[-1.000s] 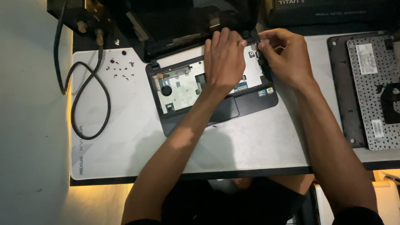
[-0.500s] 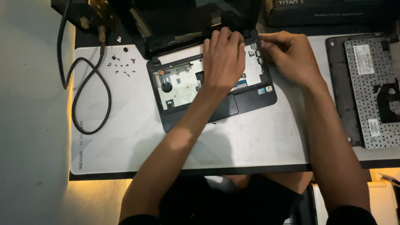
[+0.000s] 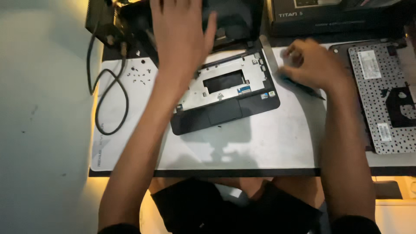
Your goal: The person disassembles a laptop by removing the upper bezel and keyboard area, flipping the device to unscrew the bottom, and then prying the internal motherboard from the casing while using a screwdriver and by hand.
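Left hand (image 3: 182, 34) is hovering open over the far edge of the small black laptop base (image 3: 225, 93), fingers spread, gripping nothing; it's blurred. The laptop base is lying keyboard-less in the middle of the pale grey work mat (image 3: 260, 143), silver inner deck exposed, dark touchpad strip facing the person.

Right hand (image 3: 314, 63) is resting curled on the mat just right of the laptop base, closed around a thin dark pointed tool (image 3: 305, 87) whose tip is sticking out toward the right. Can't tell what kind of tool.

The detached black keyboard (image 3: 385, 97) is lying underside up at the right edge of the mat, well apart from the base. A looped black cable (image 3: 110, 99) is running down the mat's left side, with a scatter of small dark screws (image 3: 139, 74) beside it. A dark flat box (image 3: 329, 15) is sitting behind the mat.
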